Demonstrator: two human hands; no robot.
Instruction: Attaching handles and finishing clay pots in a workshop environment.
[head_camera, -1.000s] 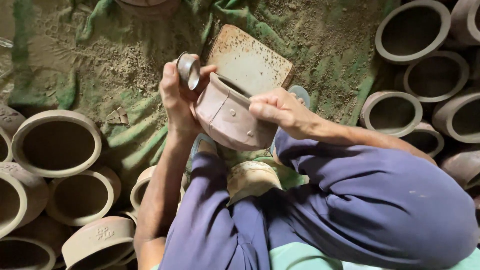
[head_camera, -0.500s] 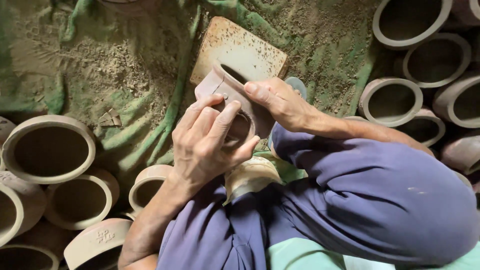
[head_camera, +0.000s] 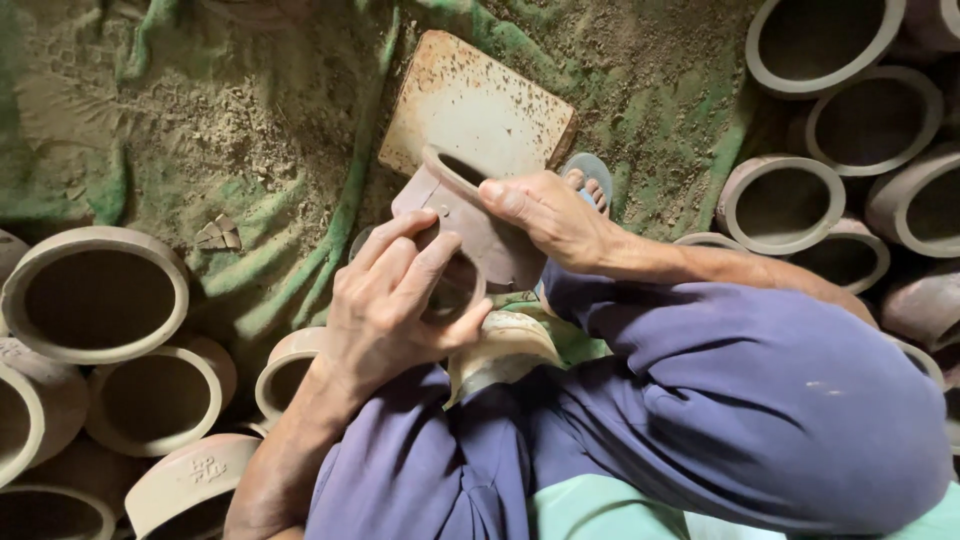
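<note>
While the right hand (head_camera: 545, 215) clasps the clay pot (head_camera: 470, 235) by its wall, tilted over the lap at centre, the left hand (head_camera: 395, 300) presses closed fingers against its base rim. Steady the pot firmly and press lightly, I'd judge; the board (head_camera: 480, 105) lies at twelve o'clock.

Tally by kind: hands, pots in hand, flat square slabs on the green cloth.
Hands: 2, the left hand and the right hand
Pots in hand: 1, the clay pot, gripped by both
Square slabs: 1, the speckled slab
Total: 4
</note>
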